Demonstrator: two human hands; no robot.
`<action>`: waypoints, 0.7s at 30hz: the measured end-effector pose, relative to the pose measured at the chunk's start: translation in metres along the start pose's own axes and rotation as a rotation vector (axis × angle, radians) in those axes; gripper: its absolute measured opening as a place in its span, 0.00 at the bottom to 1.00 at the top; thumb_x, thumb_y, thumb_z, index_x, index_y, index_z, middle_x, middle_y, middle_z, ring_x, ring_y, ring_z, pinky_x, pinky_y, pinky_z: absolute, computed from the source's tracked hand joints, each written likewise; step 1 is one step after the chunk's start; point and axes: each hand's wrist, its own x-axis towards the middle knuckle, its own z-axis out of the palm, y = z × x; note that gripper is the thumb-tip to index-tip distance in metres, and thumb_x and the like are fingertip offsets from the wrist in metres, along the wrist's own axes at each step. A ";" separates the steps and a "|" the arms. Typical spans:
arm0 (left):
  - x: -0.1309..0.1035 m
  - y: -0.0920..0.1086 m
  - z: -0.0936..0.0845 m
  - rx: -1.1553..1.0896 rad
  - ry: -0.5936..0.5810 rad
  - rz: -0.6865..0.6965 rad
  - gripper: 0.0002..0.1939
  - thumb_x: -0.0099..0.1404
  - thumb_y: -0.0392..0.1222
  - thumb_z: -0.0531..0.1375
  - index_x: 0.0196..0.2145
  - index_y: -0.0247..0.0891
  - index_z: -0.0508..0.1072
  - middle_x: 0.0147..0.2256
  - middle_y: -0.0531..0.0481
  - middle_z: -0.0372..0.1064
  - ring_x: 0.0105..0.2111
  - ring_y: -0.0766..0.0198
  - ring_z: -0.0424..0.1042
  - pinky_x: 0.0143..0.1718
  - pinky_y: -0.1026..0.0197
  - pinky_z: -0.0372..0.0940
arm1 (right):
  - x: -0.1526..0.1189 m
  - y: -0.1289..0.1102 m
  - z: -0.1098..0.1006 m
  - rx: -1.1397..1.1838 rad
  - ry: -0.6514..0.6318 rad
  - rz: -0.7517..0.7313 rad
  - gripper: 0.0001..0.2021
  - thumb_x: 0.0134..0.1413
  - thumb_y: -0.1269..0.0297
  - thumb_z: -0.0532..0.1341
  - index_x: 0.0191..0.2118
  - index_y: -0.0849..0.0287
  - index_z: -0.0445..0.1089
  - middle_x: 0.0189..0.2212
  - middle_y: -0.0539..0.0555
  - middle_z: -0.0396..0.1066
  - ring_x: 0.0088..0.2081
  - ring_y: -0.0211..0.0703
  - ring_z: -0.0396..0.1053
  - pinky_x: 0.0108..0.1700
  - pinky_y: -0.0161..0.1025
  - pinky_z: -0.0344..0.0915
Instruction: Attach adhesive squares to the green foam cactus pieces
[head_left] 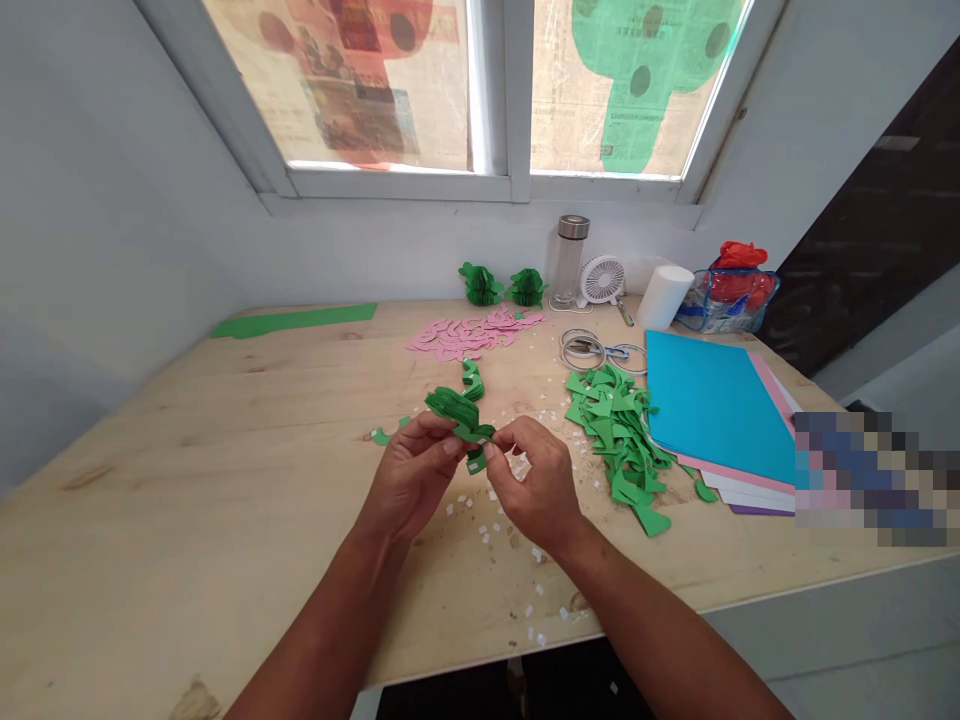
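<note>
Paper stack [452,408], green and layered, pinched two-handed
Left hand [421,462] clamps it; right hand [538,472] grips its edge: best press gently, layers flush.

A bottle [568,262] stands upright; a white fan [602,280] sits alongside.

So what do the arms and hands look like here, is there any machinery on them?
No machinery shows: these are a person's own left hand and right hand, without gloves. No watch or bracelet shows at either wrist, and no ring can be made out. The left forearm and right forearm show no sleeves, cables or printed markings.
</note>
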 end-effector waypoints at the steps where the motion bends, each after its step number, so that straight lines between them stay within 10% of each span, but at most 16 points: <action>1: 0.000 0.000 0.000 0.002 0.001 -0.003 0.10 0.45 0.32 0.71 0.27 0.40 0.77 0.30 0.53 0.76 0.29 0.66 0.73 0.35 0.63 0.67 | 0.000 0.000 0.000 0.003 -0.002 0.005 0.06 0.52 0.69 0.55 0.26 0.57 0.62 0.23 0.50 0.66 0.28 0.39 0.63 0.32 0.37 0.59; 21: 0.001 0.000 0.005 -0.011 0.017 -0.041 0.10 0.45 0.31 0.70 0.27 0.38 0.77 0.28 0.51 0.75 0.29 0.64 0.73 0.35 0.61 0.67 | 0.003 0.010 0.002 0.005 -0.060 0.261 0.04 0.48 0.65 0.58 0.26 0.58 0.65 0.23 0.48 0.67 0.26 0.38 0.63 0.31 0.36 0.60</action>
